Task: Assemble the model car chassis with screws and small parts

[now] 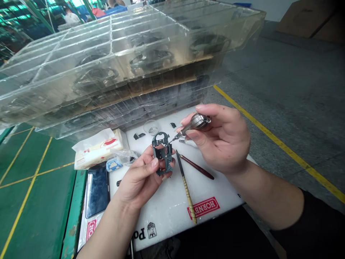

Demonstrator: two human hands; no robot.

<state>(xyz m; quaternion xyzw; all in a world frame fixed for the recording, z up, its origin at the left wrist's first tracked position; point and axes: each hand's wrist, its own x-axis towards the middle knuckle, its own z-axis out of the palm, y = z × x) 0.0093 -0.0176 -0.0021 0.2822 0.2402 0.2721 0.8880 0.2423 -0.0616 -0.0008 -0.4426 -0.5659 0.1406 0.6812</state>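
My left hand (144, 171) grips a dark grey-green toy car body shell (158, 172) by its edges, its openings turned toward me. Between the thumb and fingers of my right hand (223, 135) is a metal hand tool with a bulbous ribbed handle (198, 122). Its thin tip points down-left and meets the shell's upper right edge; whether it touches, I cannot tell. Below my hands a yellow-handled brush (187, 194) and a dark red pen-like tool (196, 166) lie on the white foam board (167, 219).
Stacked clear divided trays (151, 77) holding dark car shells stand close behind the board. A tissue pack (101, 149) and a phone (97, 190) lie at the left. Small dark parts (138, 136) and a round clear dish (151, 127) sit near the trays.
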